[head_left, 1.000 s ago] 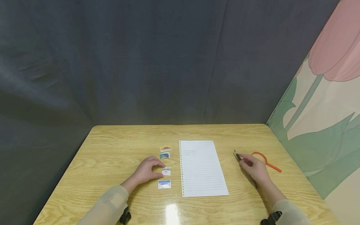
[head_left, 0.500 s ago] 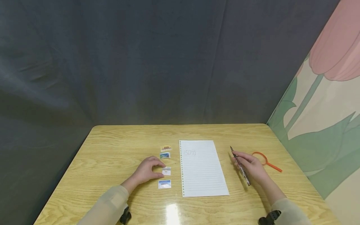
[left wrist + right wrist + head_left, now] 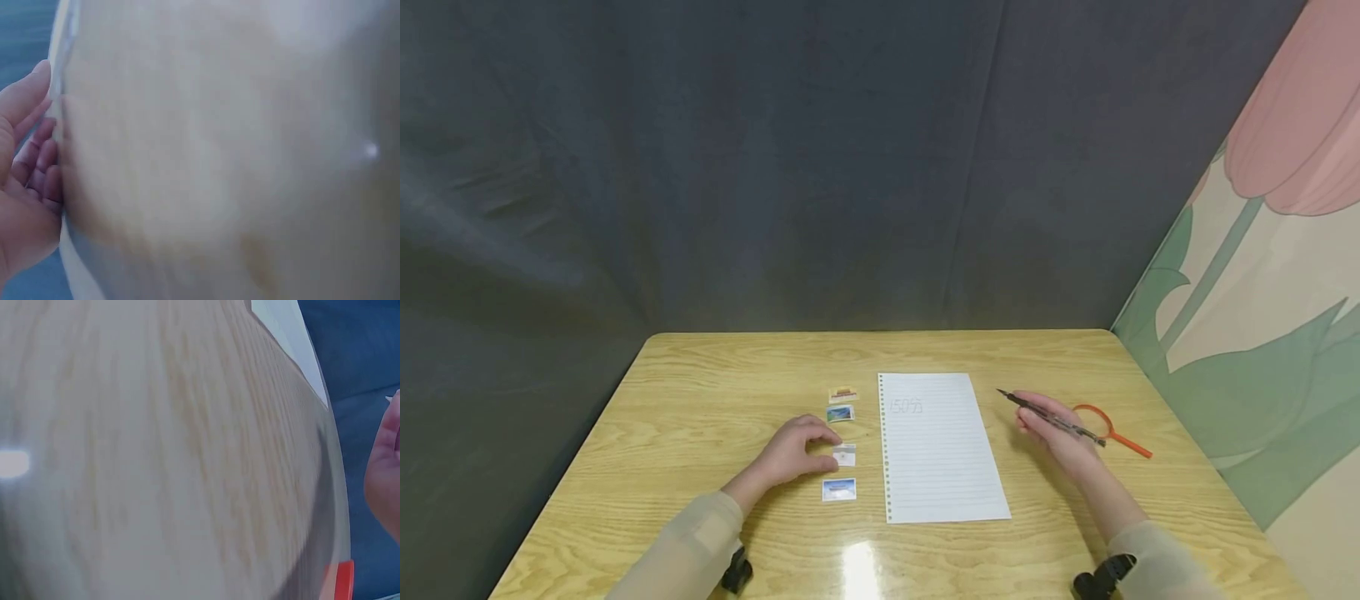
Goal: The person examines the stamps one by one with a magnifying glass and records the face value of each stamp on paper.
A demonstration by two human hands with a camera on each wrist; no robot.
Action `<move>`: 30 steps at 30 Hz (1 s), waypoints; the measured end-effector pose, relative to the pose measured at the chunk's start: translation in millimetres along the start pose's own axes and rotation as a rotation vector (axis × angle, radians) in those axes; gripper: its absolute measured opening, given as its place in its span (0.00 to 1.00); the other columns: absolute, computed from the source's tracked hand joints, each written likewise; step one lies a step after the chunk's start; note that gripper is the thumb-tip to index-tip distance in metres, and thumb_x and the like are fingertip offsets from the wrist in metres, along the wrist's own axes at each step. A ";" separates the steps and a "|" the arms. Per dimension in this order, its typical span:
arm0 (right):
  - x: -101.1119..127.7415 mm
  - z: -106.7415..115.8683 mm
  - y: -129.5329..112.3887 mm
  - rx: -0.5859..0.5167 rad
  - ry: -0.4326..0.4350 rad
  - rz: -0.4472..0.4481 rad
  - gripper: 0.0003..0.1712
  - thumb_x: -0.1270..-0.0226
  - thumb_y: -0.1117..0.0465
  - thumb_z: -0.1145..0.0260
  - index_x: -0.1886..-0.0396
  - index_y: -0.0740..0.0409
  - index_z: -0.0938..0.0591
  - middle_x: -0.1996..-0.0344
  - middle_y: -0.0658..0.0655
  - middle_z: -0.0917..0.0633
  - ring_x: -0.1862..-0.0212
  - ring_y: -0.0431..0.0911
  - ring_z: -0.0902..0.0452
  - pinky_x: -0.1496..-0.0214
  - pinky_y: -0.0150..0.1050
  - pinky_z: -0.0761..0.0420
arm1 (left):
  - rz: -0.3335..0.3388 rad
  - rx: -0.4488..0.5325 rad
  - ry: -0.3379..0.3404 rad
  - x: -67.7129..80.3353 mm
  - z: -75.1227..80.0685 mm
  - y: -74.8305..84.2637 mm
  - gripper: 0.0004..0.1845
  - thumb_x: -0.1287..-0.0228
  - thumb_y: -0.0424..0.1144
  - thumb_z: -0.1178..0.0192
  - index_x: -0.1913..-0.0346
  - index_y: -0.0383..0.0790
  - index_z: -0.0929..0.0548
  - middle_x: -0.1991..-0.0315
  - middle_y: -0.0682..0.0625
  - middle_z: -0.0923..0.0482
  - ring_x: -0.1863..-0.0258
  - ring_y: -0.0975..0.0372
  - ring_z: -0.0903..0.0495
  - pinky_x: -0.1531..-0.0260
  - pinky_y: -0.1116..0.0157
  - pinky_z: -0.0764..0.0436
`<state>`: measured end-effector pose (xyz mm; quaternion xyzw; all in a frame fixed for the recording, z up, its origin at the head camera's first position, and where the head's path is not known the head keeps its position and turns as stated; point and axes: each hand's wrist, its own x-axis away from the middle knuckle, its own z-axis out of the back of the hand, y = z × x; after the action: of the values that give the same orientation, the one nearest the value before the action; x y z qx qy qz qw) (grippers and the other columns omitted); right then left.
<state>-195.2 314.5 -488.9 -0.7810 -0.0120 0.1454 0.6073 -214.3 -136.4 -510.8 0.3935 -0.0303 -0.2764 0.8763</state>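
A dark grey cloth backdrop [image 3: 775,167] fills the far side of the scene, and a wall panel painted with a large pink tulip [image 3: 1285,250] stands at the right. In front of them is a light wooden worktop [image 3: 715,375] with rounded corners, its near edge showing a bright glare spot.

A sheet of lined white paper [image 3: 936,454], punched with holes down its left edge, lies flat near the middle of the worktop. A few faint handwritten marks sit at its top.

The left hand [image 3: 790,454] rests on the worktop just left of the paper, fingers loosely curled, the fingertips touching a small pale stamp [image 3: 844,455]. It grips nothing. The left wrist view shows only the blurred worktop and the fingers [image 3: 44,162] lying relaxed at the edge of the frame.

The right hand [image 3: 1056,437] is to the right of the paper, raised slightly, its fingers curled around a dark pen [image 3: 1048,417]. The pen lies nearly level, its tip pointing left toward the paper and hanging above bare wood, clear of the sheet.

Just beyond the right hand lies an orange magnifying glass [image 3: 1108,429], its handle pointing right.

Three more stamps line up with the pale one, in a column beside the paper: a brown-toned stamp [image 3: 842,394] farthest away, a blue-green stamp [image 3: 840,412] next, and a blue stamp [image 3: 838,489] nearest.
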 end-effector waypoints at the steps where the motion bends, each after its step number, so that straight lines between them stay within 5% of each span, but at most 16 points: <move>1: -1.2 -0.9 0.7 0.017 0.016 -0.005 0.19 0.26 0.75 0.46 0.41 0.64 0.20 0.61 0.50 0.13 0.59 0.39 0.16 0.53 0.30 0.17 | 0.010 0.013 -0.001 -1.3 0.4 1.2 0.16 0.43 0.43 0.27 0.53 0.44 0.13 0.55 0.55 0.19 0.54 0.58 0.22 0.50 0.56 0.21; 8: -9.0 -8.4 3.3 0.138 0.121 -0.003 0.19 0.26 0.71 0.43 0.41 0.80 0.27 0.64 0.51 0.13 0.61 0.41 0.15 0.55 0.33 0.16 | 0.017 0.063 0.034 -14.7 -7.0 27.9 0.15 0.37 0.39 0.31 0.49 0.38 0.14 0.54 0.49 0.17 0.55 0.56 0.20 0.52 0.56 0.20; 14: -15.8 -18.8 4.0 0.297 0.214 -0.029 0.23 0.28 0.64 0.37 0.42 0.79 0.25 0.63 0.54 0.12 0.60 0.44 0.14 0.55 0.35 0.15 | -0.012 0.023 0.038 -29.4 -32.0 62.5 0.16 0.35 0.40 0.32 0.47 0.39 0.15 0.49 0.48 0.18 0.49 0.53 0.21 0.49 0.54 0.20; 21: -25.6 -26.1 13.6 0.422 0.261 -0.109 0.23 0.32 0.61 0.32 0.44 0.75 0.22 0.60 0.64 0.14 0.59 0.47 0.15 0.54 0.36 0.15 | -0.064 -0.135 0.002 -50.5 -70.6 89.2 0.20 0.36 0.45 0.32 0.43 0.42 0.16 0.43 0.49 0.19 0.40 0.55 0.24 0.37 0.59 0.27; 30: -39.0 -33.0 24.6 0.417 0.268 -0.121 0.21 0.31 0.63 0.33 0.46 0.75 0.23 0.62 0.58 0.14 0.61 0.43 0.15 0.55 0.36 0.15 | -0.088 -0.386 -0.074 -69.0 -102.7 106.8 0.29 0.34 0.53 0.37 0.33 0.46 0.23 0.31 0.49 0.30 0.32 0.57 0.32 0.33 0.61 0.33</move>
<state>-228.5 269.3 -496.8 -0.6489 0.0519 0.0034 0.7591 -195.7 25.2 -494.8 0.2087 0.0084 -0.3295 0.9208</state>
